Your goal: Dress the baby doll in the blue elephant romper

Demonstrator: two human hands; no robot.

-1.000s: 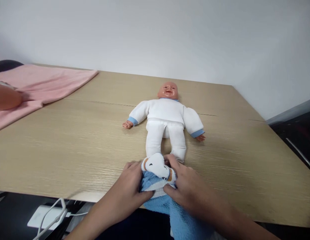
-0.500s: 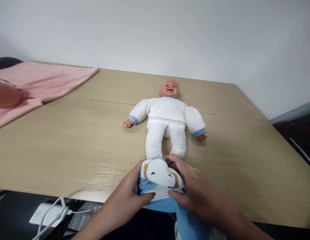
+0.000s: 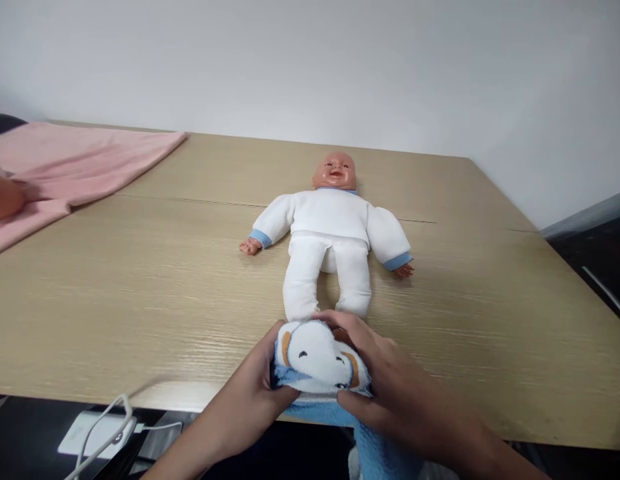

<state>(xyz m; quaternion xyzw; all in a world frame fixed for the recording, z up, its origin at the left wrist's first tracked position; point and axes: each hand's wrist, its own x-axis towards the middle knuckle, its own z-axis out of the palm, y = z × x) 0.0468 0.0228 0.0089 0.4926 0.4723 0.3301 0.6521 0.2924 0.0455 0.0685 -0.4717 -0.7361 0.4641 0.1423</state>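
Note:
A baby doll (image 3: 333, 230) in a white suit with blue cuffs lies on its back in the middle of the wooden table (image 3: 140, 280), feet toward me. At the near table edge I hold a fluffy blue garment (image 3: 317, 363) with a white animal face on it, right at the doll's feet. My left hand (image 3: 253, 397) grips its left side, fingers curled round the fabric. My right hand (image 3: 385, 390) grips its right side and top, fingertips close to the doll's feet. The rest of the garment hangs below the table edge.
A pink cloth (image 3: 75, 163) is spread on the far left of the table, with part of another person's hand (image 3: 5, 197) on it. A white cable and a white device (image 3: 97, 433) lie below the near edge at left. A white wall stands behind the table.
Both hands have spread the garment's bunched end wider, so more of the white animal face shows. The garment stays at the doll's feet, and the view has shifted slightly.

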